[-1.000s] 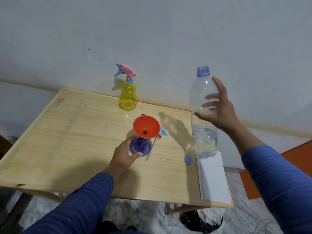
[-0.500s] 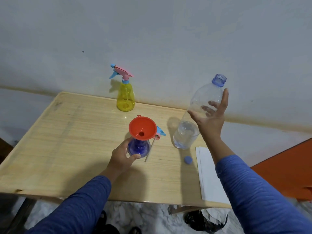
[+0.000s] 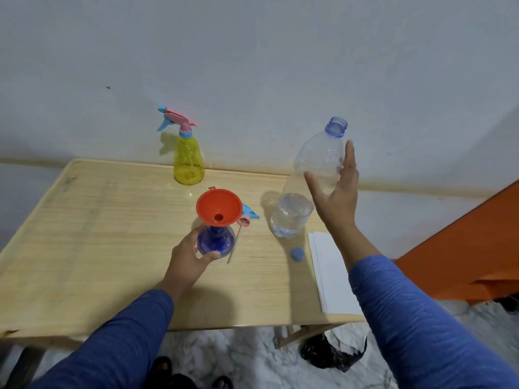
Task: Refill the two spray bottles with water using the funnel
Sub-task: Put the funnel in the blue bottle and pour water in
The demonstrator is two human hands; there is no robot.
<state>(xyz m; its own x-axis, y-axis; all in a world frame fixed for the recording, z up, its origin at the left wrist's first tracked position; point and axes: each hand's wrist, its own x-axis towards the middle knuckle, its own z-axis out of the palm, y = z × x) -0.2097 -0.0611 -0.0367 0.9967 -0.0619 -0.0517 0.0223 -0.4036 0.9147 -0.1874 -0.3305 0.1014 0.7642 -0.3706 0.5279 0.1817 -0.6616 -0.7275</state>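
An orange funnel [image 3: 219, 206] sits in the neck of a blue spray bottle [image 3: 215, 241] near the middle of the wooden table [image 3: 98, 234]. My left hand [image 3: 188, 256] grips that bottle's round body. Its pink and blue sprayer head [image 3: 248, 217] lies just behind, its tube on the table. A yellow spray bottle [image 3: 188, 161] with its sprayer on stands at the back edge. A clear water bottle [image 3: 304, 186], uncapped and about a third full, stands tilted to the right on the table. My right hand [image 3: 335, 192] rests against its upper side with straight fingers.
A small blue cap [image 3: 297, 253] lies on the table in front of the water bottle. White paper sheets [image 3: 331, 276] lie along the table's right edge. A wall runs close behind the table. A black bag [image 3: 331, 352] lies on the floor below.
The water bottle came down from the air and left onto the table, now leaning right. My right hand's fingers have straightened against it. My left hand has kept hold of the blue bottle.
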